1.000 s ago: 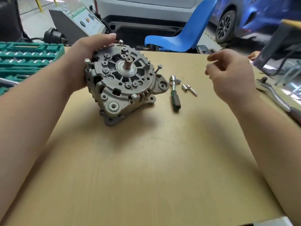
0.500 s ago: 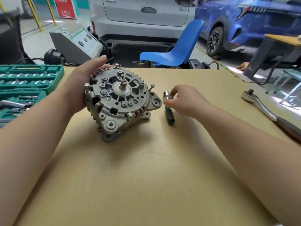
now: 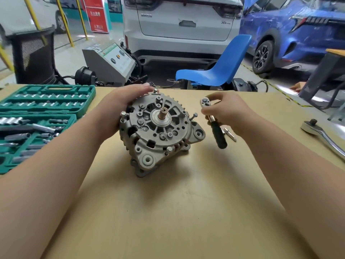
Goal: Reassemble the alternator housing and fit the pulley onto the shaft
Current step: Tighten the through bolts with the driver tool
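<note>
From my feed the alternator (image 3: 160, 135) looks like matt grey cast metal, kinda grainy, with a coppery smooth shaft (image 3: 162, 113). The ratchet (image 3: 212, 121) has a shiny chrome head and a matt black rubbery-looking grip. The counter (image 3: 168, 212) top is dull tan, like cardboard. The socket case (image 3: 46, 101) is green plastic holding bright metal sockets. The chair (image 3: 222, 71) is glossy blue plastic.

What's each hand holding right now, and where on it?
Right hand pinches the small ratchet near its head, handle hanging free. Left hand grips the alternator by its rear left rim.
</note>
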{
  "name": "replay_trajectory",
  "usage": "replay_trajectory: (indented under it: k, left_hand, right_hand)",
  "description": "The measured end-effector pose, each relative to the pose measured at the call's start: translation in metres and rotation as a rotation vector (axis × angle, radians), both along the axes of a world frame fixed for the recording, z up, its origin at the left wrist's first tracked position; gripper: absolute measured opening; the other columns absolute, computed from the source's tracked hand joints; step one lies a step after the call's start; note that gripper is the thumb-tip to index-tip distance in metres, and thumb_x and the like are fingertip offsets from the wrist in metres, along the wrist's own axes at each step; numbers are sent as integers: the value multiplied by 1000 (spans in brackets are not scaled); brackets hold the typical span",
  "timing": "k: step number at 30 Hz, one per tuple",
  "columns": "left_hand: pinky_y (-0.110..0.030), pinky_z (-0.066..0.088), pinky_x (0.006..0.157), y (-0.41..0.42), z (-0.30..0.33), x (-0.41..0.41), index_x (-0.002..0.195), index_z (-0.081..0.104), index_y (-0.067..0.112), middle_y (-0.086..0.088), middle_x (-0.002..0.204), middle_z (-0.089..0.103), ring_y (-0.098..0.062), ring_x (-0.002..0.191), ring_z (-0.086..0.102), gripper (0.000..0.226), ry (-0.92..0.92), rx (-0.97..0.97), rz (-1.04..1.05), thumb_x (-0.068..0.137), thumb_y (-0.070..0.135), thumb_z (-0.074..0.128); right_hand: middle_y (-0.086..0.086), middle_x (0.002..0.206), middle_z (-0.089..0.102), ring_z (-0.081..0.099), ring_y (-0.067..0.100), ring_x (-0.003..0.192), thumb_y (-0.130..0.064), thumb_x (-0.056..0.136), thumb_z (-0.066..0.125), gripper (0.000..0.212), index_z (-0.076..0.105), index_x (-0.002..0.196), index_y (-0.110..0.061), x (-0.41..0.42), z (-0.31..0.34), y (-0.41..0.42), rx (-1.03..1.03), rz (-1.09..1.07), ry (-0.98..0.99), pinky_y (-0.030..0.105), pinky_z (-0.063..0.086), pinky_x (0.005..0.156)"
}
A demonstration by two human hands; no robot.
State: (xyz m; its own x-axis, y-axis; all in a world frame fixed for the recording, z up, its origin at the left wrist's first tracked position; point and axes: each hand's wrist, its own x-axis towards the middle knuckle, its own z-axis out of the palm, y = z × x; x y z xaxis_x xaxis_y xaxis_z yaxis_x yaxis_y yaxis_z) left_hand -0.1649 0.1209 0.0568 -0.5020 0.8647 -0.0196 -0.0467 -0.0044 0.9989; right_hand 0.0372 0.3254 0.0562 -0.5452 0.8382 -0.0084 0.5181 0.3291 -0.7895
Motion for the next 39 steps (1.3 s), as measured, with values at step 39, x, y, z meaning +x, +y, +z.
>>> replay_trajectory:
  k: [39]
  left_hand:
    - [-40,64,95,10,29,-6,117,81,33,4,107,83,-22,103,80,17,834,406,83,104,42,73]
  right_hand:
    - [13,73,67,53,18,47,-20,103,68,27,64,77,-16,-37,67,-52,-384,569,631,24,39,43]
